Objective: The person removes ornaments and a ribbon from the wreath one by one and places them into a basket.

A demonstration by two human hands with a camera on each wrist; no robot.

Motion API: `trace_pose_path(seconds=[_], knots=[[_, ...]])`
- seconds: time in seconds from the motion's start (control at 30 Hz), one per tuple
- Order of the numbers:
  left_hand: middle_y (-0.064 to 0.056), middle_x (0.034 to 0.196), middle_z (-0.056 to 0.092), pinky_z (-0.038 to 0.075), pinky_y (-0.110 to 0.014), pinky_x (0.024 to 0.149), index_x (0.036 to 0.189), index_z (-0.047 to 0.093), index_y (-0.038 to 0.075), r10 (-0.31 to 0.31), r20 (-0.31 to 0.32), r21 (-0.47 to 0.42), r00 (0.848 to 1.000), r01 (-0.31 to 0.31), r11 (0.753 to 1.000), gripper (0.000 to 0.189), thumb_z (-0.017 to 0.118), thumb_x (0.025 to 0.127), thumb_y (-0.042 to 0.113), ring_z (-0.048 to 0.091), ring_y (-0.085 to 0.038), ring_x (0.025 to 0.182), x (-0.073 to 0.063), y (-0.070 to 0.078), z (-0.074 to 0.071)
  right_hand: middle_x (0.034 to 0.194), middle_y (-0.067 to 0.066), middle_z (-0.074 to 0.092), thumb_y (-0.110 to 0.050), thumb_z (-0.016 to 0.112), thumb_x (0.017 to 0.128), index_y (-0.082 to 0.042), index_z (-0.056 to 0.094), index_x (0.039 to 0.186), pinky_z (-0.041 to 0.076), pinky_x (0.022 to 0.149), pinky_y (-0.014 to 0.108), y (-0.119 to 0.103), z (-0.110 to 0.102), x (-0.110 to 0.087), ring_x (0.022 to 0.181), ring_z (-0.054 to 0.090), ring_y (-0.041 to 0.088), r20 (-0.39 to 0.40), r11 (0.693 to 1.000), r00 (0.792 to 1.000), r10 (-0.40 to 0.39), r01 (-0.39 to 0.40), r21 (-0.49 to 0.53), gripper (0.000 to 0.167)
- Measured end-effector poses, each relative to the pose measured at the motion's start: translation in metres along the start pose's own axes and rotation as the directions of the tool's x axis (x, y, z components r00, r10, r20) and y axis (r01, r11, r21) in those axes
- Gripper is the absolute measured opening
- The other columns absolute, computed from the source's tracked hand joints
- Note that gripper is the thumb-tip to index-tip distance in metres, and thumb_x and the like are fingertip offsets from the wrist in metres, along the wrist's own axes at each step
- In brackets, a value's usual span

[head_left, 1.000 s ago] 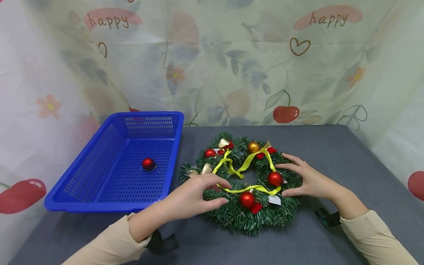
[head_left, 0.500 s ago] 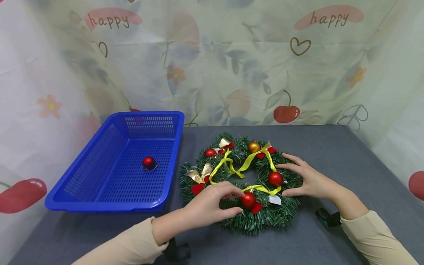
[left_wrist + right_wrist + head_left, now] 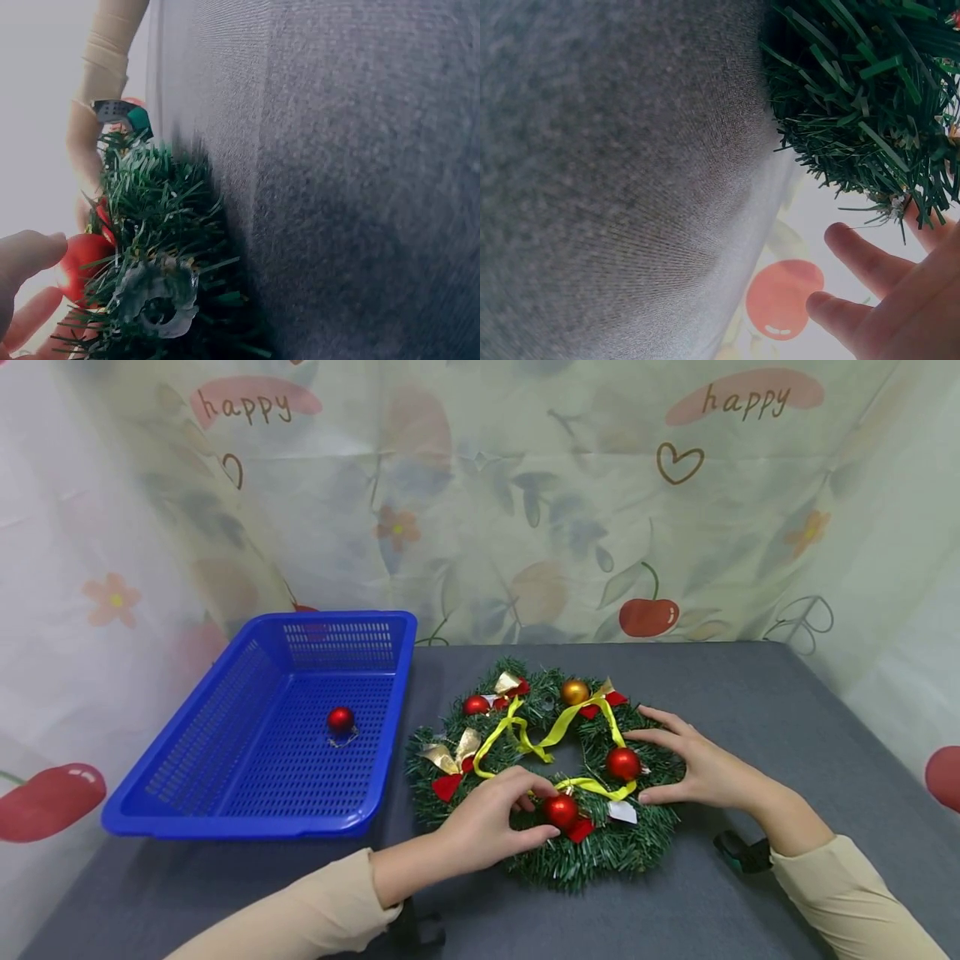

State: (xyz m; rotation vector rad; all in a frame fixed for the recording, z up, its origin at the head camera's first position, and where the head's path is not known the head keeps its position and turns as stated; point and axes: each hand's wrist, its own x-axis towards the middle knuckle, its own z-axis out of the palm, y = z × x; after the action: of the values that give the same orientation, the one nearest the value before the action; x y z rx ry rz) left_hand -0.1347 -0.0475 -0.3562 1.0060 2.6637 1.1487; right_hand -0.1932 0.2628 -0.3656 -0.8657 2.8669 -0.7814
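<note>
A green tinsel wreath [image 3: 592,864] lies on the table, trimmed with baubles, bows and a yellow ribbon [image 3: 558,735]. At its near side, my left hand [image 3: 491,817] pinches a red bauble [image 3: 561,811] between thumb and fingertips. The left wrist view shows that red bauble [image 3: 84,268] against the fingers, still among the green needles. My right hand [image 3: 708,768] rests at the wreath's right side, fingers spread and lightly bent. Near its thumb sits another red bauble [image 3: 622,764]. In the right wrist view, two fingers [image 3: 866,259] extend beside the green needles [image 3: 870,97].
A blue plastic basket [image 3: 217,828] stands left of the wreath, with one red bauble [image 3: 341,719] inside. A grey cloth [image 3: 750,693] covers the table. Behind it hangs a patterned curtain [image 3: 480,485].
My left hand has moved right across the wreath to the front red bauble, uncovering a gold and red bow. The bauble in the basket has rolled slightly. My right hand stays put.
</note>
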Motion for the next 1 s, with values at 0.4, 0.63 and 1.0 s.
trace_pose_path(seconds=[0.4, 0.63, 1.0], knots=[[0.0, 0.105, 0.062, 0.049, -0.016, 0.073, 0.114, 0.06, 0.015, -0.013, -0.024, 0.088, 1.0, 0.015, 0.996, 0.036, 0.071, 0.083, 0.028, 0.06, -0.01, 0.084, 0.0027, 0.0003, 0.0082, 0.15, 0.019, 0.022, -0.041, 0.078, 0.072, -0.014, 0.05, 0.132, 0.034, 0.093, 0.068, -0.0004, -0.0005, 0.0001, 0.132, 0.027, 0.046, -0.004, 1.0, 1.0, -0.006, 0.006, -0.007, 0.072], [0.003, 0.103, 0.064, 0.046, -0.014, 0.067, 0.113, 0.06, 0.018, -0.022, -0.033, 0.125, 0.999, 0.026, 0.992, 0.034, 0.07, 0.083, 0.031, 0.058, -0.006, 0.08, 0.0047, 0.0007, 0.0109, 0.15, 0.019, 0.022, -0.04, 0.078, 0.072, -0.014, 0.05, 0.133, 0.034, 0.092, 0.068, 0.0011, 0.0004, -0.0003, 0.132, 0.027, 0.046, -0.006, 1.0, 1.0, -0.01, 0.01, -0.005, 0.072], [0.005, 0.103, 0.065, 0.048, -0.015, 0.073, 0.111, 0.061, 0.019, -0.022, -0.016, 0.103, 1.0, 0.024, 0.994, 0.031, 0.07, 0.082, 0.027, 0.059, -0.006, 0.084, 0.002, 0.0012, 0.0066, 0.15, 0.019, 0.022, -0.04, 0.078, 0.072, -0.014, 0.05, 0.133, 0.033, 0.092, 0.068, 0.0015, 0.001, 0.0, 0.132, 0.026, 0.045, -0.005, 1.0, 1.0, -0.012, 0.012, 0.0, 0.072]])
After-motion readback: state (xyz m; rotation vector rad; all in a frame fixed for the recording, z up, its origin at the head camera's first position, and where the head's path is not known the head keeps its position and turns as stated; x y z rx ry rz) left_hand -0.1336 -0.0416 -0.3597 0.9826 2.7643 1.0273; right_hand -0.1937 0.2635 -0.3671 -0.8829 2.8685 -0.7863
